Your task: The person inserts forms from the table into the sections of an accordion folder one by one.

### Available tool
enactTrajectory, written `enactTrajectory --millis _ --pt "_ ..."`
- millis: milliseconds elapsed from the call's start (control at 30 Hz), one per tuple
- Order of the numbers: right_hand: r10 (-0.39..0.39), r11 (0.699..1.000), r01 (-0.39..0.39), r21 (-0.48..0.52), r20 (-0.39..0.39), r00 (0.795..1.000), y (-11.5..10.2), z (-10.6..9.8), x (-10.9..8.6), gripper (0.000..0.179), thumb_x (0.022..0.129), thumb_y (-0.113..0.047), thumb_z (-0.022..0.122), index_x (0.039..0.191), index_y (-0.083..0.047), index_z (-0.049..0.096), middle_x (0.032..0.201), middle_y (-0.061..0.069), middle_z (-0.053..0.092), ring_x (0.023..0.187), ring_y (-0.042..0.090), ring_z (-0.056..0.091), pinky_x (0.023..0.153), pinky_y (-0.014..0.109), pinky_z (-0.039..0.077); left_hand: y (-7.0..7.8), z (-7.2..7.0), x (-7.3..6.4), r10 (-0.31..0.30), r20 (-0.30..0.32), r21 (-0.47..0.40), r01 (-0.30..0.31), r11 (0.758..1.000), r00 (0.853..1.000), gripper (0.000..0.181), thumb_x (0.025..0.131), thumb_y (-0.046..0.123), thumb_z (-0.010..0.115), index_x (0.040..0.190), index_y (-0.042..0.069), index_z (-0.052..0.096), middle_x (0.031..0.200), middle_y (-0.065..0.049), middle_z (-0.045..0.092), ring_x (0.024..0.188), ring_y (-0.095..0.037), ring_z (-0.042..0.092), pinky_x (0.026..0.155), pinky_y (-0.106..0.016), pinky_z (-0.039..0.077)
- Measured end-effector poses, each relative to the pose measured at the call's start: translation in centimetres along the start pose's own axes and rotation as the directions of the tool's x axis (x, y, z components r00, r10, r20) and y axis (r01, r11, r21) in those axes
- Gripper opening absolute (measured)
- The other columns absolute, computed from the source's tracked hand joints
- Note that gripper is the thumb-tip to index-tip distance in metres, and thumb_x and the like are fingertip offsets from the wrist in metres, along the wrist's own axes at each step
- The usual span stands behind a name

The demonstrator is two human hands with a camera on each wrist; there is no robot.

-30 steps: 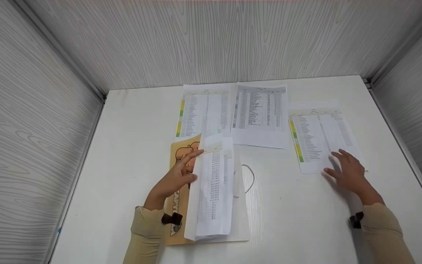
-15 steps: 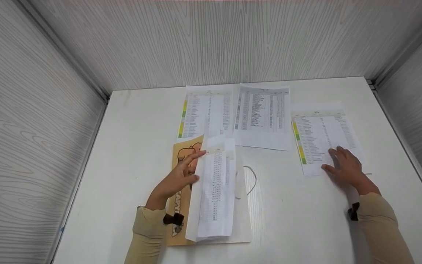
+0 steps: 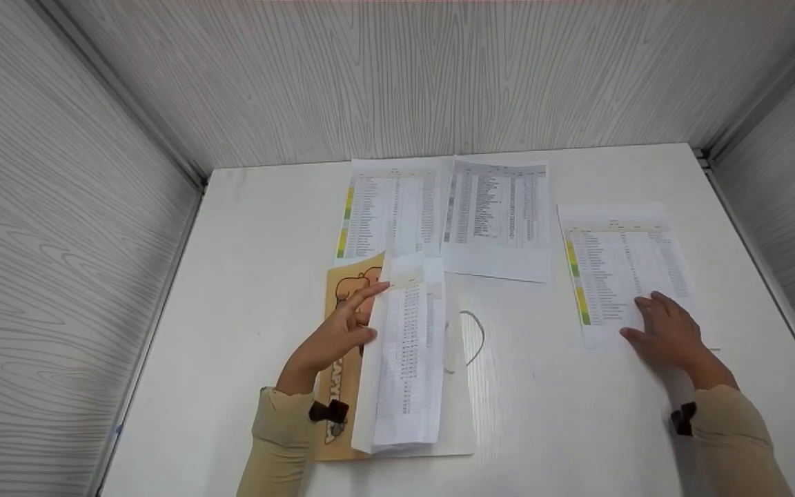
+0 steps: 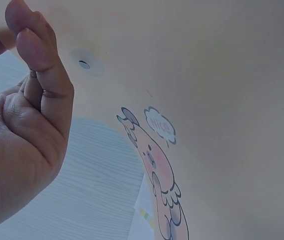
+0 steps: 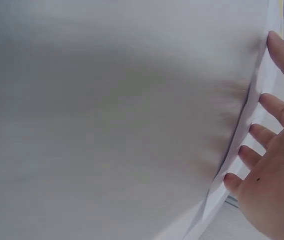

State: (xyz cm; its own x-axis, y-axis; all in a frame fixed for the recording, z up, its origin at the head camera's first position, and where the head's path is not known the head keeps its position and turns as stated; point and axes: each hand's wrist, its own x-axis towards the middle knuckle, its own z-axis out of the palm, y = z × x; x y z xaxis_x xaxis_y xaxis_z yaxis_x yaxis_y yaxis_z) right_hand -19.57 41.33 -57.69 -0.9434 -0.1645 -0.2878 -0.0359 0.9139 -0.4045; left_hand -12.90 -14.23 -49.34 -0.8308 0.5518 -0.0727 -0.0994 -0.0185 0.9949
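Observation:
A folder (image 3: 342, 438) with a tan cover bearing a capybara drawing lies at front centre, its cover raised. My left hand (image 3: 325, 348) grips the cover's free edge, with thumb and index finger at the edge. In the left wrist view, the fingers (image 4: 37, 55) curl in front of the tan cover (image 4: 221, 100). Inside the folder, printed sheets (image 3: 408, 366) stand partly bent up. On the right, my right hand (image 3: 666, 331) rests spread fingertips on a printed sheet (image 3: 611, 276) with yellow-green marks. The right wrist view shows the fingertips along the paper's edge (image 5: 211, 195).
Behind the folder lies a printed sheet with coloured marks (image 3: 390, 207), and beside it a grey-headed sheet (image 3: 497, 259). A thin cord loop (image 3: 482, 338) sticks out from the folder's right side. Wood-grain panels (image 3: 439, 76) wall the white table (image 3: 246, 228).
The right hand settled onto the right sheet, and both have shifted slightly right and toward the near edge. The left hand and raised cover stay nearly the same.

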Motion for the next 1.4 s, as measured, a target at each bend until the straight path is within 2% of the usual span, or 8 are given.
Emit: enactTrajectory --millis 167,400,800,867,1067,1233,1300,1400 --pt "0.011 1.000 -0.010 0.001 -0.007 1.000 0.2 0.5 -2.3 0.090 0.083 -0.052 0.066 0.143 0.003 0.029 0.149 0.036 0.014 0.132 0.060 0.014 0.101 0.073 0.015 -0.1 0.0 0.1 0.011 0.001 -0.011 -0.011 1.000 1.000 0.075 0.088 -0.003 0.046 0.154 0.018 0.018 0.140 -0.034 0.044 0.103 -0.048 0.061 0.072 -0.029 0.056" --pt "0.033 0.999 -0.032 -0.016 0.010 0.999 -0.5 1.3 -5.1 0.087 0.079 -0.043 0.074 0.140 0.004 0.034 0.146 0.036 0.017 0.127 0.061 0.018 0.097 0.074 0.020 -0.2 0.1 0.2 0.011 0.006 -0.015 -0.011 1.000 1.000 0.074 0.088 -0.004 0.045 0.154 0.016 0.018 0.139 -0.035 0.045 0.105 -0.056 0.056 0.072 -0.029 0.057" --pt "0.061 0.998 -0.061 -0.015 0.037 0.997 -2.3 3.0 -9.2 0.092 0.070 -0.049 0.080 0.133 0.002 0.037 0.142 0.038 0.018 0.122 0.063 0.019 0.092 0.076 0.022 -0.4 0.3 0.3 0.025 0.010 -0.017 -0.025 1.000 1.000 0.073 0.088 -0.004 0.046 0.153 0.017 0.021 0.140 -0.036 0.043 0.107 -0.057 0.055 0.075 -0.030 0.056" --pt "0.065 0.998 -0.064 -0.014 0.043 0.997 -2.5 3.3 -9.6 0.093 0.070 -0.051 0.079 0.133 0.002 0.036 0.142 0.038 0.018 0.123 0.063 0.019 0.092 0.076 0.021 -0.3 0.3 0.3 0.023 -0.003 0.002 -0.023 1.000 1.000 0.073 0.088 -0.004 0.046 0.153 0.017 0.021 0.141 -0.035 0.043 0.103 -0.055 0.058 0.071 -0.028 0.056" --pt "0.037 0.997 -0.039 0.060 0.023 0.999 -2.1 2.7 -9.3 0.091 0.074 -0.052 0.075 0.136 0.002 0.035 0.142 0.039 0.018 0.123 0.064 0.017 0.091 0.074 0.019 -0.2 0.3 0.1 0.021 -0.037 0.064 -0.018 0.998 0.999 0.073 0.087 -0.003 0.047 0.153 0.019 0.023 0.153 -0.028 0.029 0.096 -0.044 0.063 0.063 -0.023 0.052" --pt "0.009 0.992 0.004 0.129 -0.098 0.995 -0.2 1.3 -7.6 0.086 0.081 -0.043 0.073 0.140 0.006 0.033 0.144 0.041 0.015 0.124 0.065 0.016 0.091 0.072 0.017 -0.2 0.3 0.0 -0.001 -0.035 0.049 0.003 0.999 0.999 0.075 0.087 -0.003 0.046 0.154 0.016 0.019 0.139 -0.032 0.046 0.095 -0.045 0.062 0.063 -0.024 0.052" --pt "0.014 0.992 0.001 0.123 -0.122 0.992 0.7 1.0 -6.9 0.087 0.083 -0.043 0.072 0.141 0.007 0.030 0.145 0.041 0.013 0.124 0.066 0.015 0.092 0.073 0.016 -0.2 0.3 -0.1 -0.009 -0.041 0.050 0.011 0.999 0.999 0.075 0.087 -0.002 0.047 0.154 0.015 0.019 0.146 -0.029 0.040 0.094 -0.045 0.063 0.062 -0.024 0.052" --pt "0.039 0.995 -0.028 0.100 -0.116 0.992 1.8 0.8 -6.0 0.091 0.083 -0.048 0.070 0.143 0.006 0.027 0.146 0.043 0.011 0.126 0.067 0.013 0.093 0.075 0.016 -0.2 0.4 -0.1 -0.011 -0.043 0.050 0.013 0.999 0.999 0.074 0.088 -0.002 0.048 0.154 0.014 0.020 0.160 -0.018 0.015 0.096 -0.044 0.064 0.065 -0.024 0.053"
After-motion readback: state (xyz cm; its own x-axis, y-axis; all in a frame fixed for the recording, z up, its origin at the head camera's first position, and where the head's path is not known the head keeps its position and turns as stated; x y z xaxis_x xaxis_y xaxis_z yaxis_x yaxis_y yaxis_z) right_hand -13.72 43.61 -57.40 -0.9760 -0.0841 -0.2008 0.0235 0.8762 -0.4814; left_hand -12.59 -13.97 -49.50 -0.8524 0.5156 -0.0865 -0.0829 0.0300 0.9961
